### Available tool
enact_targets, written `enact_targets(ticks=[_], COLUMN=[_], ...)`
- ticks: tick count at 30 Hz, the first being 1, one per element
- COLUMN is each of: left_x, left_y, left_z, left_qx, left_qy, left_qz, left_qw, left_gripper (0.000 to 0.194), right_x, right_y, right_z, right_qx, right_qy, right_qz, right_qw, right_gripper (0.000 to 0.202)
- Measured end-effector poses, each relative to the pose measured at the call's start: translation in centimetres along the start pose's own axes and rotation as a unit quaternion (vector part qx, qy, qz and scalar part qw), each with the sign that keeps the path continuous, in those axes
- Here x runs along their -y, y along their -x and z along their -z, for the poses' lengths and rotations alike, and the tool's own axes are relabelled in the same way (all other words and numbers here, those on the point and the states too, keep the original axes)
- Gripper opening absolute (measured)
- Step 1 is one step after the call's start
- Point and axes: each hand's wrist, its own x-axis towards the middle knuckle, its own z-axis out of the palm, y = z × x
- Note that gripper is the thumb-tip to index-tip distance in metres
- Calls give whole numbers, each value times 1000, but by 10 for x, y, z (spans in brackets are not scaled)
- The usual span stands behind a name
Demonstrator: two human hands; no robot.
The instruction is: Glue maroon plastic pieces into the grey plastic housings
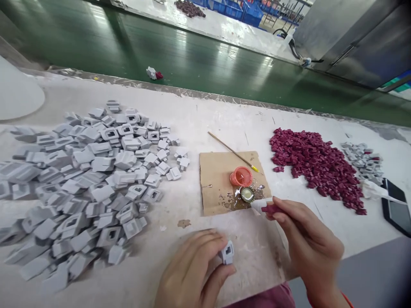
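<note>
The grey block (228, 253) is held just above or on the surface (212, 115), its opening exposed; it is best kept steady, with that opening left uncovered. The left hand (192, 267) is closed on it, thumb against fingers. By the right hand (311, 231), the maroon piece (267, 209) is pinched near the cardboard (208, 203); its free end should be kept unobstructed.

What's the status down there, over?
Left hand: pinching gray plastic housing, opening showing. Right hand: holding maroon piece near bottle cap. Pieces apart; nothing visibly between them.
</note>
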Motion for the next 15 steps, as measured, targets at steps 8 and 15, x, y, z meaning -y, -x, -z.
enact_targets(ticks=[8,15], left_x=[-2,1], left_y=[4,9], left_z=[-8,-10], left_qx=[-23,-35], left_qy=[-7,-6], left_qz=[-8,10], left_qw=[1000,999], left_gripper=[18,17], right_x=[-5,-11], right_y=[-27,-27], right_z=[-2,-7], right_qx=[55,103], right_qy=[136,115], right_qz=[173,190], right_qw=[974,970], right_gripper=[33,42])
